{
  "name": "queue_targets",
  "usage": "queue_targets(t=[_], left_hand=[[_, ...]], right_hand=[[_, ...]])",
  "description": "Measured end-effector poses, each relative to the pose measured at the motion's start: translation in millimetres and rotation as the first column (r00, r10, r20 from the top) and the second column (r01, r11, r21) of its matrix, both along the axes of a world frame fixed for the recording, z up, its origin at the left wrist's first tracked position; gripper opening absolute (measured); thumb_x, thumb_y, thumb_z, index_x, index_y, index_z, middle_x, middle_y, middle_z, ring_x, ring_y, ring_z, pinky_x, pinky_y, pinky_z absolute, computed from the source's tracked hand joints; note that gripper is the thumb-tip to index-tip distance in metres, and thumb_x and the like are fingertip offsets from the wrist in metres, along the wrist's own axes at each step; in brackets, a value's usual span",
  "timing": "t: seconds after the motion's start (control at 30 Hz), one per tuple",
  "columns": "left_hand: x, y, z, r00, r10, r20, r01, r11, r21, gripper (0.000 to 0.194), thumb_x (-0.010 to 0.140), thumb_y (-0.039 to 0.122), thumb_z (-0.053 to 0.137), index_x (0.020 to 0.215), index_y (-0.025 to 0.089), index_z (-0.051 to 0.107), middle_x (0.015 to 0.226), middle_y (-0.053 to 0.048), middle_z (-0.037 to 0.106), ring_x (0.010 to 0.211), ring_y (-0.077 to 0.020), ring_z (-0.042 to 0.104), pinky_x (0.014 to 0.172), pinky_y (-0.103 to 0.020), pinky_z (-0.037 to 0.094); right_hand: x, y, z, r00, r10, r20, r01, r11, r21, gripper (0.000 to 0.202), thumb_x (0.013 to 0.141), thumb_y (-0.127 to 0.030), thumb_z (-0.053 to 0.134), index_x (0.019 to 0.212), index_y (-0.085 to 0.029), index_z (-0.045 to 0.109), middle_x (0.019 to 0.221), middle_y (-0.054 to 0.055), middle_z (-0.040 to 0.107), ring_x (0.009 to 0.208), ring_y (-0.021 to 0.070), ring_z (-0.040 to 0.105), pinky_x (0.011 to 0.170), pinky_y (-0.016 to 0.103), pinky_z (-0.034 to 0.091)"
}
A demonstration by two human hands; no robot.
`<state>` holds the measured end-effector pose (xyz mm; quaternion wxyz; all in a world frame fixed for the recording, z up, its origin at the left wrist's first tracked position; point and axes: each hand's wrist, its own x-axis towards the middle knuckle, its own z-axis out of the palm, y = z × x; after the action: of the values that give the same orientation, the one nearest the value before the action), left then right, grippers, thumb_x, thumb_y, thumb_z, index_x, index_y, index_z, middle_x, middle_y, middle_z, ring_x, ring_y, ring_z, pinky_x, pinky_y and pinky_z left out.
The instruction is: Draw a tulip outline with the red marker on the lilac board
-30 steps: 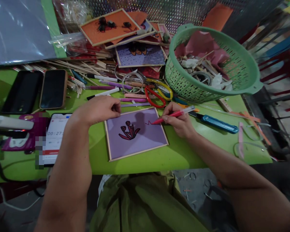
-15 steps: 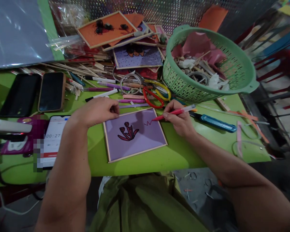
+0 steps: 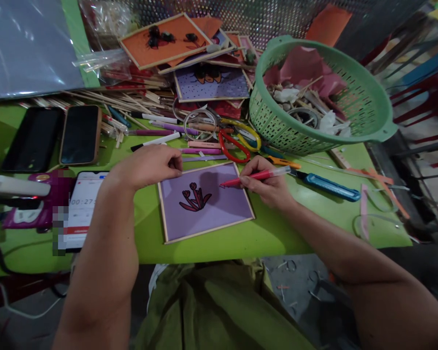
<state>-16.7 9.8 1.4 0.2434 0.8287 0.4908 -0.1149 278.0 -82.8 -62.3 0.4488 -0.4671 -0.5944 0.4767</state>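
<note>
A purple picture card [image 3: 178, 226] with a thin wooden stick border lies on the green table in front of me. A drawing of red tulips with dark outlines [image 3: 194, 198] is on its left half. My left hand [image 3: 156, 164] is at the card's upper left corner, its fingers curled down on the edge. Between the thumb and fingers of my right hand [image 3: 265, 183] is a red felt-tip pen [image 3: 257, 177]. The pen's tip meets the card right of the tulips, and the pen covers most of the pink line there.
Behind the card lie scissors [image 3: 222, 151], loose markers [image 3: 204, 151] and a clear tape roll [image 3: 200, 123]. A green basket [image 3: 295, 124] of scraps stands back right, near a blue cutter [image 3: 332, 187]. Several phones [image 3: 81, 135] lie left. Framed pictures [image 3: 168, 43] are piled at the back.
The red pen's tip has moved a little left over the pink zigzag, and the pen lies flatter. My left hand stays at the corner. The whole view has shifted slightly.
</note>
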Motion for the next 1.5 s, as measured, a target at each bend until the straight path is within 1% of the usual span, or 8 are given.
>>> queue_targets(t=[0.4, 0.57, 0.7, 0.97, 1.13, 1.27, 1.37, 1.5], left_hand=[[3.6, -1.1, 2.5, 0.999, 0.03, -0.021, -0.03, 0.999, -0.025, 0.028, 0.086, 0.034, 0.063, 0.106, 0.025, 0.08, 0.107, -0.005, 0.087, 0.096, -0.0254, 0.078, 0.078, -0.032, 0.051], [5.4, -2.1, 3.8, 0.998, 0.04, -0.041, -0.041, 0.999, -0.026, 0.029, 0.086, 0.035, 0.063, 0.106, 0.026, 0.081, 0.109, -0.004, 0.087, 0.102, -0.0264, 0.078, 0.084, -0.032, 0.052], [6.9, -2.4, 4.5, 0.998, 0.053, -0.045, -0.055, 0.998, -0.036, 0.032, 0.084, 0.034, 0.062, 0.108, 0.025, 0.081, 0.108, -0.005, 0.087, 0.099, -0.0276, 0.078, 0.086, -0.034, 0.053], [7.0, -2.4, 5.7, 0.997, 0.065, -0.045, -0.068, 0.996, -0.054, 0.029, 0.084, 0.033, 0.061, 0.105, 0.024, 0.079, 0.11, -0.007, 0.085, 0.098, -0.0279, 0.078, 0.087, -0.036, 0.052], [7.7, -2.0, 5.9, 0.997, 0.067, -0.04, -0.069, 0.996, -0.057, 0.031, 0.082, 0.031, 0.061, 0.105, 0.025, 0.08, 0.107, -0.006, 0.085, 0.095, -0.027, 0.077, 0.087, -0.036, 0.052], [8.1, -2.1, 6.5, 0.998, 0.048, -0.051, -0.05, 0.998, -0.042, 0.029, 0.084, 0.032, 0.06, 0.104, 0.024, 0.079, 0.106, -0.005, 0.085, 0.094, -0.0258, 0.077, 0.085, -0.034, 0.051], [7.2, -2.3, 6.2, 0.998, 0.044, -0.054, -0.046, 0.998, -0.039, 0.03, 0.085, 0.033, 0.058, 0.105, 0.024, 0.079, 0.106, -0.005, 0.085, 0.094, -0.0249, 0.076, 0.083, -0.033, 0.05], [6.3, -1.8, 4.4, 0.999, 0.032, -0.039, -0.033, 0.999, -0.027, 0.032, 0.083, 0.033, 0.058, 0.106, 0.024, 0.079, 0.103, -0.004, 0.086, 0.093, -0.0245, 0.076, 0.081, -0.032, 0.05]], right_hand=[[0.2, -1.4, -3.0, 0.998, 0.012, 0.058, -0.013, 1.0, 0.01, 0.051, 0.089, -0.07, 0.087, 0.083, -0.025, 0.065, 0.075, -0.001, 0.065, 0.065, 0.0156, 0.054, 0.06, 0.032, 0.043], [2.0, -1.0, -3.6, 0.996, 0.021, 0.085, -0.022, 1.0, 0.012, 0.045, 0.091, -0.064, 0.087, 0.084, -0.025, 0.064, 0.075, -0.001, 0.063, 0.066, 0.0163, 0.053, 0.061, 0.032, 0.042], [3.2, -0.9, -5.1, 0.997, 0.002, 0.08, -0.004, 1.0, 0.026, 0.044, 0.092, -0.061, 0.086, 0.082, -0.026, 0.062, 0.074, -0.002, 0.061, 0.066, 0.0164, 0.051, 0.06, 0.032, 0.041], [0.2, -1.4, -2.8, 0.998, 0.016, 0.054, -0.017, 1.0, 0.022, 0.045, 0.092, -0.063, 0.087, 0.083, -0.025, 0.063, 0.075, -0.001, 0.063, 0.065, 0.0163, 0.053, 0.061, 0.032, 0.042], [1.6, -0.7, -1.7, 0.994, -0.098, -0.038, 0.1, 0.994, 0.049, 0.052, 0.084, -0.068, 0.091, 0.081, -0.025, 0.063, 0.072, -0.003, 0.062, 0.061, 0.014, 0.053, 0.057, 0.03, 0.042], [3.8, 0.3, -1.4, 0.967, -0.192, -0.166, 0.2, 0.979, 0.031, 0.05, 0.082, -0.068, 0.094, 0.09, -0.026, 0.068, 0.078, -0.003, 0.065, 0.061, 0.0138, 0.061, 0.05, 0.027, 0.038], [4.5, 0.4, -1.7, 0.973, -0.163, -0.164, 0.168, 0.986, 0.021, 0.048, 0.082, -0.067, 0.094, 0.091, -0.026, 0.07, 0.078, -0.002, 0.066, 0.062, 0.0138, 0.061, 0.049, 0.027, 0.038], [4.0, -1.0, -0.9, 0.992, -0.103, -0.074, 0.106, 0.993, 0.041, 0.047, 0.083, -0.063, 0.095, 0.087, -0.025, 0.069, 0.077, -0.001, 0.067, 0.063, 0.0142, 0.057, 0.055, 0.029, 0.042]])
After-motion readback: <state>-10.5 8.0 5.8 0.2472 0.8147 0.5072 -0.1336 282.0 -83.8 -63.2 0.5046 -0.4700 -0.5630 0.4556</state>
